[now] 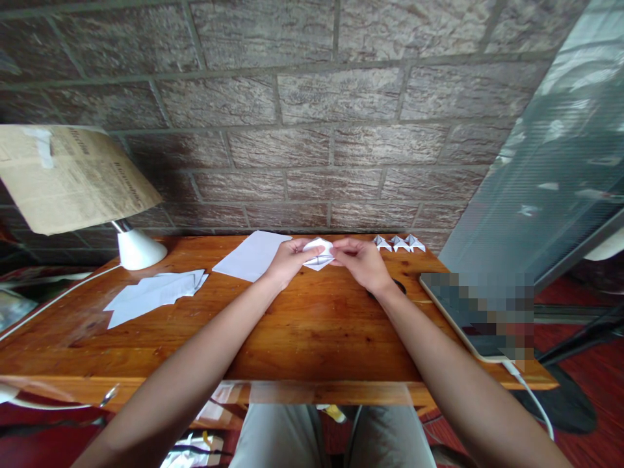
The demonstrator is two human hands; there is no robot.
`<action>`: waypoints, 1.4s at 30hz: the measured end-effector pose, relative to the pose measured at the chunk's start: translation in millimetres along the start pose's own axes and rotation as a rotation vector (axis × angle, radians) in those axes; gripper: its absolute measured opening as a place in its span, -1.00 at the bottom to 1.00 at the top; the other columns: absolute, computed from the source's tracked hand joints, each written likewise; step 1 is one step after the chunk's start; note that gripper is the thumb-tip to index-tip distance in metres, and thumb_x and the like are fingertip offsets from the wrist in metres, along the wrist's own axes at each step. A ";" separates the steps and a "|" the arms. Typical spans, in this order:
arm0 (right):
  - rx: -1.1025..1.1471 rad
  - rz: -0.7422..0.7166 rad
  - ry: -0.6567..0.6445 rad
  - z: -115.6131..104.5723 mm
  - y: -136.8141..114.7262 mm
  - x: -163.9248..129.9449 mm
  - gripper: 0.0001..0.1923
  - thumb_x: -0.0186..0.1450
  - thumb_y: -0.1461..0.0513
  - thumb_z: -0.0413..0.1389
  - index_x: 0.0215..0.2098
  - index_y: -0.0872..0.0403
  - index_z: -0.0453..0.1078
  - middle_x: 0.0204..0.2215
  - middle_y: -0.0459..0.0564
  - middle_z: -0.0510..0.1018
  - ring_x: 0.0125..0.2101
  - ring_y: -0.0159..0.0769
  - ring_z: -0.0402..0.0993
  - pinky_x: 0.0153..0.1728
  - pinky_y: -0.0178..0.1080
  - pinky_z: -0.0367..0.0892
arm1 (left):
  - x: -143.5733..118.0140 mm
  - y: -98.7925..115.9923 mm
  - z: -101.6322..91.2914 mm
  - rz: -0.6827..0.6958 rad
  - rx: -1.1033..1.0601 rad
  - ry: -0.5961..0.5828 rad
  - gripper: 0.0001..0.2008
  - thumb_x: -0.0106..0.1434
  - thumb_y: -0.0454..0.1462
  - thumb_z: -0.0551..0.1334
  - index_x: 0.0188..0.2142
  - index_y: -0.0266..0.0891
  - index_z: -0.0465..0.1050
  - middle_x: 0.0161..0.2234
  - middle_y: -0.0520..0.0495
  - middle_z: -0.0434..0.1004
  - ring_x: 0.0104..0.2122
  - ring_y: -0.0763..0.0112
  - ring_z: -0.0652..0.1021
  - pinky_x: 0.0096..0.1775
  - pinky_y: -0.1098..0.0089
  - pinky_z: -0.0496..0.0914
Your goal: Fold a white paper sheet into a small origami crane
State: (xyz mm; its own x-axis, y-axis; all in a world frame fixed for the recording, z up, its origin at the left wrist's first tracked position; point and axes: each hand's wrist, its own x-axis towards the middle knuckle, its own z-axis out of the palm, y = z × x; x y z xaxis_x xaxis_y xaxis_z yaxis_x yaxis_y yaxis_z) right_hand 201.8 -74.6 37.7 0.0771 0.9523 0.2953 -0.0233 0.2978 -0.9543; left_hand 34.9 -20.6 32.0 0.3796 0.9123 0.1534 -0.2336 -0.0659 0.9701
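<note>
near edge of the wooden worktop (302,338) is bare, both forearms reaching over it. mid-way, left hand (288,259) and right hand (361,261) meet on a small white folded paper piece (318,253), each grip pinched shut on a side of it, piece just above or on the wood, can't tell which. risk: thin creased paper, fingers pulling opposite ways could tear a crease or flatten a fold. right wrist sits near a dark round item, partly hidden, and the tablet (480,312) w/ cable lies by the right edge; an elbow swing might nudge it. left: loose sheets (153,292), one flat sheet (251,255), lamp base (139,249). far back, three small folded pieces (400,243) by the brick wall (312,130); a reach could knock them.
</note>
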 end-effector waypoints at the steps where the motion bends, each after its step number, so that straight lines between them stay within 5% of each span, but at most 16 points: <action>1: -0.041 -0.026 0.012 0.1 0.8 0.2 -0.71 0.02 0.07 0.36 -0.37 0.07 0.53 -0.41 -0.05 0.64 -0.38 -0.26 0.57 -0.23 -0.16 0.55 | 0.2 -0.4 -0.2 0.001 0.003 0.002 -0.62 -0.15 -0.13 0.52 -0.37 -0.32 0.60 -0.41 -0.05 0.64 -0.41 0.42 0.54 -0.23 0.38 0.37; 16: -0.330 -0.255 0.058 4.6 7.1 -2.4 -0.84 0.18 0.15 0.21 -0.35 0.06 0.56 -0.37 -0.01 0.68 -0.39 -0.23 0.59 -0.28 -0.22 0.47 | 1.9 -5.3 3.5 0.058 -0.030 0.050 -0.62 -0.04 -0.05 0.45 -0.35 -0.30 0.57 -0.44 0.00 0.58 -0.45 0.46 0.49 -0.33 0.44 0.35; 22: -0.421 -0.342 0.084 0.6 3.7 -3.6 -0.82 0.20 0.19 0.17 -0.27 0.05 0.57 -0.37 -0.03 0.67 -0.39 -0.26 0.58 -0.31 -0.26 0.45 | -2.4 11.3 -2.4 0.026 -0.098 -0.129 -0.56 -0.01 -0.16 0.44 -0.10 -0.17 0.54 -0.30 0.00 0.61 -0.26 0.39 0.56 -0.17 0.39 0.42; 25: -0.497 -0.386 0.116 -2.8 -0.2 -3.3 -0.81 0.20 0.22 0.16 -0.26 0.05 0.58 -0.37 -0.03 0.67 -0.42 -0.29 0.56 -0.34 -0.28 0.43 | -3.8 17.2 -5.3 0.031 -0.089 -0.260 -0.56 0.10 -0.01 0.35 -0.11 -0.22 0.56 -0.20 -0.13 0.62 -0.17 0.29 0.57 -0.09 0.30 0.43; 28: -0.523 -0.403 0.106 -3.7 -2.1 -3.4 -0.81 0.21 0.24 0.14 -0.26 0.05 0.59 -0.37 -0.02 0.67 -0.42 -0.30 0.55 -0.33 -0.28 0.42 | -2.5 14.7 -5.2 0.029 0.004 -0.187 -0.50 0.12 0.12 0.28 -0.24 -0.28 0.60 -0.27 -0.16 0.63 -0.25 0.30 0.57 -0.14 0.30 0.42; 32: -0.500 -0.392 0.071 -2.0 -0.6 -3.3 -0.82 0.22 0.23 0.14 -0.26 0.04 0.58 -0.33 -0.03 0.67 -0.38 -0.30 0.56 -0.28 -0.26 0.43 | -2.5 9.9 -1.0 0.107 0.179 -0.100 -0.62 0.00 -0.02 0.43 -0.35 -0.28 0.61 -0.45 -0.05 0.60 -0.44 0.44 0.49 -0.31 0.41 0.35; 42: -0.122 -0.154 -0.015 0.8 -8.5 -0.1 -0.58 0.12 0.06 0.30 -0.10 0.05 0.47 -0.26 0.00 0.66 -0.27 -0.26 0.60 -0.17 -0.20 0.49 | 1.4 2.0 -1.5 0.102 0.014 0.012 -0.64 -0.05 -0.10 0.48 -0.27 -0.22 0.64 -0.33 -0.10 0.66 -0.36 0.36 0.56 -0.26 0.37 0.38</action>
State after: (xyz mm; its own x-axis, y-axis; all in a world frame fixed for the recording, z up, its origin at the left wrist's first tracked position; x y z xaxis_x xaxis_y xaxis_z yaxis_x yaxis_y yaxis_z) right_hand 201.3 -77.2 45.7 0.0556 0.8972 0.4381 0.1084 0.4307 -0.8959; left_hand 33.6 -18.9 33.9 0.3434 0.9055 0.2492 -0.2578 -0.1643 0.9521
